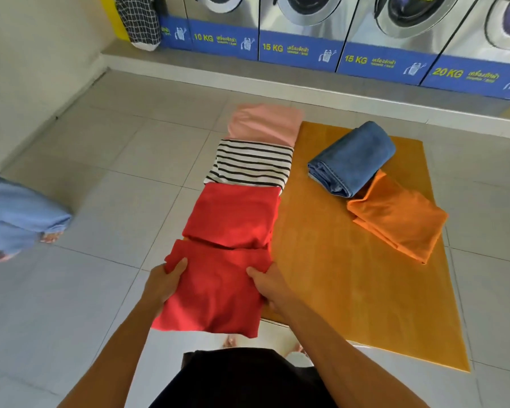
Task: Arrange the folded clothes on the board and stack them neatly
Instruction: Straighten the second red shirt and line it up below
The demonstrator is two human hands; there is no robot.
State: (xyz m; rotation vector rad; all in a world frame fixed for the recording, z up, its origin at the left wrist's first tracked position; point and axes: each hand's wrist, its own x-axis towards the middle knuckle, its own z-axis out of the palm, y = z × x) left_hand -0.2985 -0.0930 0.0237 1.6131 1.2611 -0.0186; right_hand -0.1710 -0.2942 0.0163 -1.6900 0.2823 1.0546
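Note:
A wooden board (348, 278) lies on the tiled floor. Along its left edge runs a row of folded clothes: a pink piece (265, 123) farthest, a black-and-white striped piece (252, 163), and a red piece (233, 216). Nearest me is a second red folded garment (215, 298), lifted at the board's near left corner. My left hand (162, 282) grips its left side and my right hand (270, 285) grips its right side. On the board's far right lie folded blue jeans (354, 157), resting partly on a folded orange garment (398, 216).
A row of washing machines (306, 30) on a raised step lines the far wall. A checked laundry bag (139, 22) hangs at the far left. Another person's blue trouser legs and feet (18, 219) stand at the left edge. My own feet (230, 341) are just below the held garment.

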